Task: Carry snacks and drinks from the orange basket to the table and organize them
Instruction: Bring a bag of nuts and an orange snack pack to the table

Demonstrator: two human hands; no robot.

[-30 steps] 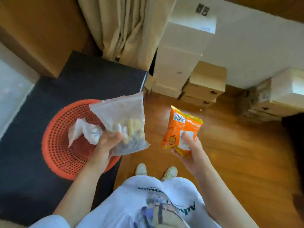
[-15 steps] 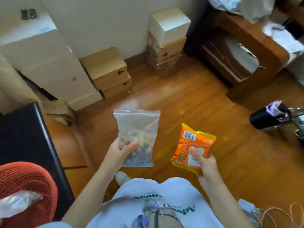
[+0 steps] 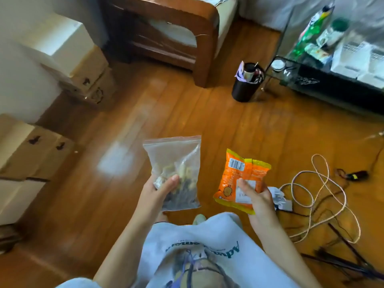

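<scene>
left hand [image 3: 161, 191] grips the clear zip bag [image 3: 173, 173] of mixed snacks low down, thumb pressed across its front, fingers curled behind; the bag stands upright and its sealed top edge is free above the grip. right hand [image 3: 257, 199] pinches the orange snack packet [image 3: 242, 179] at its lower half, thumb on the white label, fingers wrapped round the back. both items are in the air over the wooden floor [image 3: 187, 113], just in front of my shirt, apart from each other.

landmark: the glass table [image 3: 295, 63]. it sits far ahead and to my right; the bags are well short of it. green bottles [image 3: 311, 28] already stand on it, blurred. the orange basket is not in view.

judgement: i am mid-carry, two snacks in transit, placing not yet begun.

risks:
- loose cables [image 3: 324, 196] lie on the floor on the near side of the table, just right of the packet. my feet could catch in a loop on the way there.
- a black bin [image 3: 246, 84] stands just beside the table's near corner; a wide step could knock it.
- the zip bag is held by the contents only; slack plastic could slide through my grip if i loosen it.
- the bottles look crowded; setting bags down carelessly could tip one.
</scene>
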